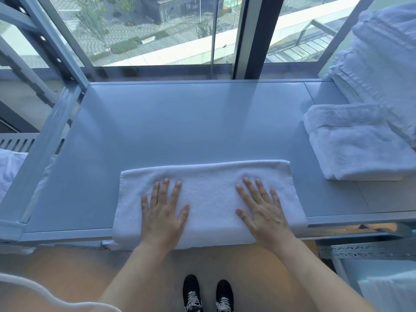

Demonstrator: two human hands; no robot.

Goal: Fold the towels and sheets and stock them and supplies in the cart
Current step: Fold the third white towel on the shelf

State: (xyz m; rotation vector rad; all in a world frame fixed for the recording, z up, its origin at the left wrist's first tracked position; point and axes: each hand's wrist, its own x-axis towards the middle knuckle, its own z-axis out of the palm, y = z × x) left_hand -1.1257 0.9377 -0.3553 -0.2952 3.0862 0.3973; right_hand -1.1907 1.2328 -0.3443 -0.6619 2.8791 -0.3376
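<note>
Head view, single frame. A white towel, folded into a long band, lay across the near edge of the grey surface, its near side hanging slightly over that edge. Left hand rested flat on the towel's left half, fingers straight and spread, grip open, nothing held. Right hand lay flat on the right half in the same way, fingers splayed, grip open, nothing held. The two hands were apart, with bare towel between them.

On the right side of the surface sat a folded towel, thicker, well apart from the one under the hands. Behind and above it, at the right edge of the frame, rose a stack of linen; how many pieces it held could not be told. More white cloth showed at the far left, beyond a metal frame post.

A window stood behind the surface. Below, two black shoes with white laces stood on the floor. A white cord crossed the lower left corner.
</note>
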